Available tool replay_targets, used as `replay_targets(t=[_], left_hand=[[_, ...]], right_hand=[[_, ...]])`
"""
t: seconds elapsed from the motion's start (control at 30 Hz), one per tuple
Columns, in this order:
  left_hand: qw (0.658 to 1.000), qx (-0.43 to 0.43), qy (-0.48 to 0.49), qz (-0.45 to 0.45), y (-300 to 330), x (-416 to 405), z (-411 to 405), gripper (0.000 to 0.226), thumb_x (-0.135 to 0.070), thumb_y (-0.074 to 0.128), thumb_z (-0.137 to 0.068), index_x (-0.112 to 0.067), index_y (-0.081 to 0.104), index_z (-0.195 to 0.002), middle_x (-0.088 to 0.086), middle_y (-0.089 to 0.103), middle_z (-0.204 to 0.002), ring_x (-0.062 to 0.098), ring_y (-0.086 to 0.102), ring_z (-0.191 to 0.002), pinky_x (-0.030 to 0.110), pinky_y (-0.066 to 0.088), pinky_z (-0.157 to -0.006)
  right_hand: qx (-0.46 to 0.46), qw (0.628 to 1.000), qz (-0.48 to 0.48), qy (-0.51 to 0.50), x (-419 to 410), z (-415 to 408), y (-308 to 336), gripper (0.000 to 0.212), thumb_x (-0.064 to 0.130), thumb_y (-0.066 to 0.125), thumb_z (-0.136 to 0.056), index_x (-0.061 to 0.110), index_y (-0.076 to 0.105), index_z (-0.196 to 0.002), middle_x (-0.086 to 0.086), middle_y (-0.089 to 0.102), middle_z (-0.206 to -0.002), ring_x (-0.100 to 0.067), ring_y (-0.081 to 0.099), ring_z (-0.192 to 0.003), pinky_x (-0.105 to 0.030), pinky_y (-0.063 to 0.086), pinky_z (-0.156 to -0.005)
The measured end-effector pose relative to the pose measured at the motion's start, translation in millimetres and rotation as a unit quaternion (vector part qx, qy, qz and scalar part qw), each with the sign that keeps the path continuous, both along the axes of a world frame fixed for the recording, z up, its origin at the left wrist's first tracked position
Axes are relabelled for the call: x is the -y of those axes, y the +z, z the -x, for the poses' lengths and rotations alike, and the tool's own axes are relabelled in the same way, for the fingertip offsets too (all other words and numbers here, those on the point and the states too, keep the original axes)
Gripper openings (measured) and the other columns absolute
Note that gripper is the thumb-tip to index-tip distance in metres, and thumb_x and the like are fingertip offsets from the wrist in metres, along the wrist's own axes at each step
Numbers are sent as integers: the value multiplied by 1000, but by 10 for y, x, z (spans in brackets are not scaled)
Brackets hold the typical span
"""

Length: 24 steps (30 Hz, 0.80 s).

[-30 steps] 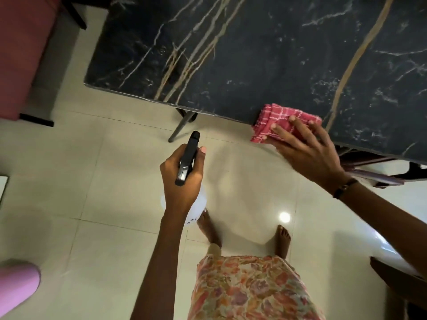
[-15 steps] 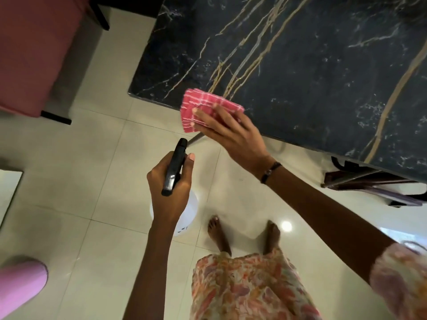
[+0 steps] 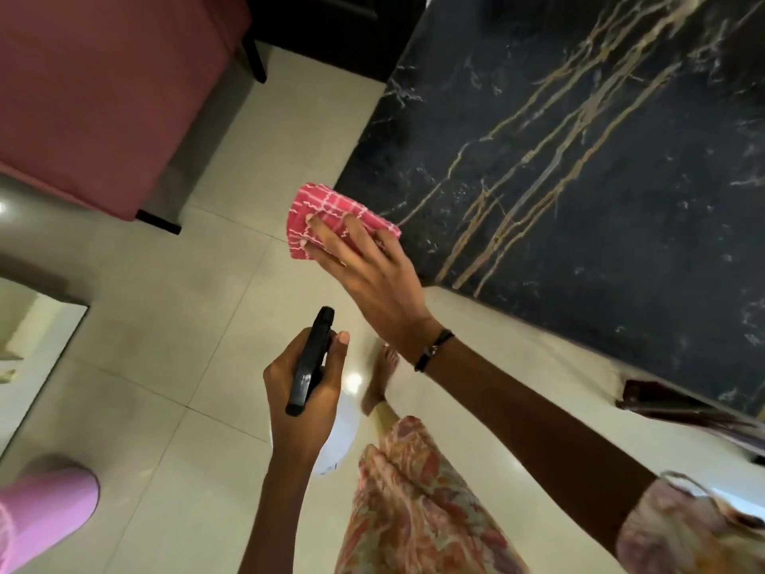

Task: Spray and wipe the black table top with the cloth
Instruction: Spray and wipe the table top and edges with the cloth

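The table top [image 3: 579, 180] filled the upper right of the frame. My right hand [image 3: 372, 279] lay on the cloth [image 3: 327, 209] at its left corner, half past the edge. My left hand [image 3: 302, 391] held the spray bottle [image 3: 310, 362] below, at centre.

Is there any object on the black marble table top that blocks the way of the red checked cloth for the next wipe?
Nothing visible does. The right hand presses the folded red checked cloth at the corner of the black marble table top, partly past its edge. The surface in view carries only gold and white veins. The left hand holds the black-headed spray bottle off the table.
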<state>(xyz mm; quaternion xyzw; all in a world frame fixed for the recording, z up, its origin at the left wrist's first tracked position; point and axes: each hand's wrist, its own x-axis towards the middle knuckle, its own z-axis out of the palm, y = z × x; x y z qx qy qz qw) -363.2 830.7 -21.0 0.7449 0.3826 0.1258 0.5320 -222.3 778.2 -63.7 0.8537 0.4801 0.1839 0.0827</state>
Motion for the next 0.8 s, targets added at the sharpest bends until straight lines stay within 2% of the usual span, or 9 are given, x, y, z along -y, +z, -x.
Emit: replay_targets(t=[0.1, 0.17, 0.23, 0.3, 0.4, 0.47, 0.53, 0.63, 0.8], left_hand=[[1000, -4, 11, -1, -21, -211, -65, 27, -40, 65, -83, -14, 62, -75, 28, 55, -63, 38, 44, -46, 44, 44, -47], [1000, -11, 21, 3, -25, -360, -126, 23, -43, 65, -82, -21, 62, -74, 28, 57, -65, 38, 44, -46, 43, 41, -46], [1000, -10, 22, 6, 3, -494, -215, 21, -41, 64, -82, -22, 62, -74, 26, 56, -62, 36, 43, -46, 43, 39, -44], [1000, -1, 10, 3, 59, -584, -318, 25, -36, 63, -83, -13, 62, -74, 27, 55, -61, 33, 43, -46, 44, 40, -45], [1000, 3, -13, -6, 143, -726, -512, 21, -31, 60, -83, -12, 61, -74, 24, 57, -62, 27, 49, -50, 44, 43, -51], [1000, 5, -22, -1, 181, -800, -629, 15, -32, 60, -83, -21, 59, -74, 23, 57, -62, 29, 51, -54, 44, 45, -55], [1000, 1, -25, 4, 189, -866, -719, 15, -35, 60, -83, -24, 58, -73, 23, 57, -62, 31, 51, -55, 45, 44, -55], [999, -6, -33, -1, 192, -960, -821, 17, -39, 59, -83, -25, 57, -73, 11, 53, -54, 28, 48, -49, 45, 44, -49], [998, 1, -63, -27, 211, -1110, -913, 17, -39, 57, -85, -35, 54, -68, -1, 50, -57, 23, 47, -46, 33, 37, -43]], right_hand=[[-110, 992, -56, 21, -78, -118, 162, 58, 18, 58, -84, 30, 44, -139, -1, 42, -147, -27, 34, -131, -42, 31, -102], [-179, 981, -67, 13, 89, -209, 291, 57, 26, 64, -84, 29, 45, -138, -3, 45, -144, -26, 37, -127, -43, 37, -99], [-215, 974, -71, -22, 338, -340, 421, 57, 33, 63, -84, 28, 44, -138, -5, 47, -142, -28, 39, -124, -47, 39, -97], [-228, 969, -66, -66, 566, -551, 507, 49, 35, 57, -89, 27, 46, -136, -6, 48, -140, -30, 40, -123, -50, 39, -96], [-257, 953, -81, -136, 645, -952, 574, 43, 40, 39, -95, 26, 51, -134, -5, 46, -142, -29, 33, -134, -54, 30, -106], [-297, 945, -75, -111, 517, -1065, 551, 53, 51, 29, -96, 25, 45, -139, -5, 36, -151, -26, 19, -144, -54, 15, -115], [-301, 952, -29, -48, 349, -1019, 450, 62, 62, 24, -94, 28, 31, -146, -4, 24, -155, -25, 11, -146, -52, 9, -117], [-282, 959, 18, 5, 191, -1053, 351, 61, 63, 26, -94, 32, 25, -146, -3, 27, -155, -26, 14, -146, -52, 9, -117], [-264, 964, -7, -28, -193, -1434, 368, 53, 58, 32, -95, 32, 40, -141, 0, 38, -150, -24, 20, -144, -51, 14, -116]])
